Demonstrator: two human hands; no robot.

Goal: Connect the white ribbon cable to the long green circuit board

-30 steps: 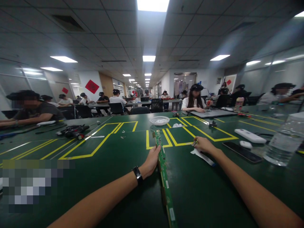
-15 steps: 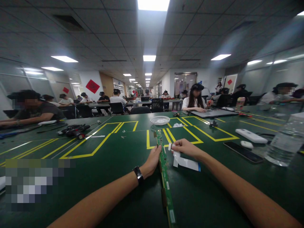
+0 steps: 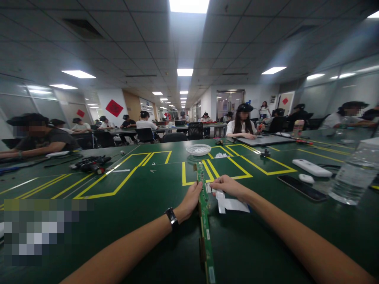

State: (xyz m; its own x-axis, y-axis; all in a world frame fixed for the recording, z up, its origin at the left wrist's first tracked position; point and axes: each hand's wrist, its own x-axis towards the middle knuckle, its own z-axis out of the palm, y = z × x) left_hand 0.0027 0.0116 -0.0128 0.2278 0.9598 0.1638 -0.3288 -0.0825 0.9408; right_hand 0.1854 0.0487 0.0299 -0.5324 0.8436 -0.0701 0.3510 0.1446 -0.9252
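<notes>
A long narrow green circuit board [image 3: 203,213] lies lengthwise on the green table [image 3: 142,205], running away from me. My left hand [image 3: 188,202], with a black watch on its wrist, rests against the board's left edge, fingers curled onto it. My right hand [image 3: 227,184] pinches the end of a white flat ribbon cable [image 3: 227,203] right beside the board's right edge. The cable's free end lies bent on the table.
A white mesh dish [image 3: 199,150] sits beyond the board. A black phone [image 3: 300,187], white devices [image 3: 311,168] and a water bottle [image 3: 353,173] are at right. Black tools [image 3: 90,163] lie at left. Other people sit around the tables.
My right hand picked the ribbon cable up from the table at right and carried it left to the board's edge. My left hand stayed on the board.
</notes>
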